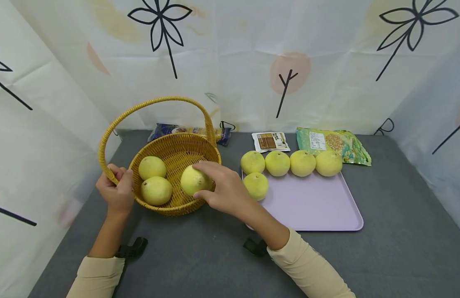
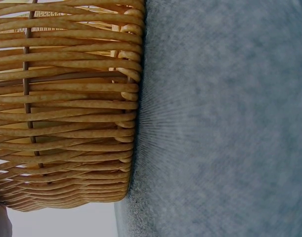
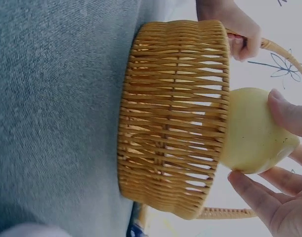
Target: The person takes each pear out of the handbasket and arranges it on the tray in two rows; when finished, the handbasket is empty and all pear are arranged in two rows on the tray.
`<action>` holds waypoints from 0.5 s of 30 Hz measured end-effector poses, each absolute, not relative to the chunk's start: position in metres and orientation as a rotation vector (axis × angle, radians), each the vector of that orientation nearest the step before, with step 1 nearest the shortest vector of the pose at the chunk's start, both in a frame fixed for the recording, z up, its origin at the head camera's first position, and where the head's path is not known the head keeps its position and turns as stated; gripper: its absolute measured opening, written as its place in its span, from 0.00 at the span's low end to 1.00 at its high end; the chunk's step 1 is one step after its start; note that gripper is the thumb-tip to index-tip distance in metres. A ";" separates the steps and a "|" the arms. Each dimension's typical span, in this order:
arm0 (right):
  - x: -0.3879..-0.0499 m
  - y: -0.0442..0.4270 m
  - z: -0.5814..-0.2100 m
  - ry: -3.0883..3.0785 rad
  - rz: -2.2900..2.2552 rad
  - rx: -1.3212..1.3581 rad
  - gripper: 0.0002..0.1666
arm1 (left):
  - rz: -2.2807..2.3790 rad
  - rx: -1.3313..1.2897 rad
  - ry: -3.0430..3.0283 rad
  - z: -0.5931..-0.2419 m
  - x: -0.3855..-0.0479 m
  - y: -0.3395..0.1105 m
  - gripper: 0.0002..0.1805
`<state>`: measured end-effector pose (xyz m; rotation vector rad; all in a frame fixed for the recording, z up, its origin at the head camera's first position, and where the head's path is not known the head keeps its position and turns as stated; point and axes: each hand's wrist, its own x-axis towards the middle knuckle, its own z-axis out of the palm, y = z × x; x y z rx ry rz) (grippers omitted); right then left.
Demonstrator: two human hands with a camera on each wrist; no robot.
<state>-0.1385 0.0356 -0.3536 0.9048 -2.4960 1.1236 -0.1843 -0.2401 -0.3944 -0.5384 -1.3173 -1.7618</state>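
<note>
My left hand [image 1: 117,190] grips the handle of a yellow woven basket [image 1: 177,211] near its left base. Two round pale yellow fruits [image 1: 156,191], grapefruit-like, lie inside on the left. My right hand [image 1: 226,186] holds another such fruit [image 1: 193,181] between thumb and fingers above the basket's right half. In the right wrist view this held fruit [image 3: 252,131] shows at the basket rim, fingers and thumb around it. The left wrist view is filled mostly by the basket's woven side [image 2: 66,108]; only a sliver of hand appears there.
Right of the basket lies a lilac tray [image 1: 311,207], with several of the same fruits along its back and left edges. Behind stand a blue packet [image 1: 166,130], a small white-and-brown packet [image 1: 270,141] and a green bag [image 1: 350,147]. A grey cloth [image 1: 200,265] covers the table.
</note>
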 end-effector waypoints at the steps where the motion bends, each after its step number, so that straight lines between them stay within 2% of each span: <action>1: -0.137 0.037 -0.353 -2.486 1.128 0.903 0.38 | -1.764 -0.539 -1.316 -0.394 -0.184 -0.240 0.20; 15: -0.122 0.061 -0.346 -2.443 1.132 0.887 0.40 | -1.753 -0.549 -1.317 -0.395 -0.185 -0.241 0.20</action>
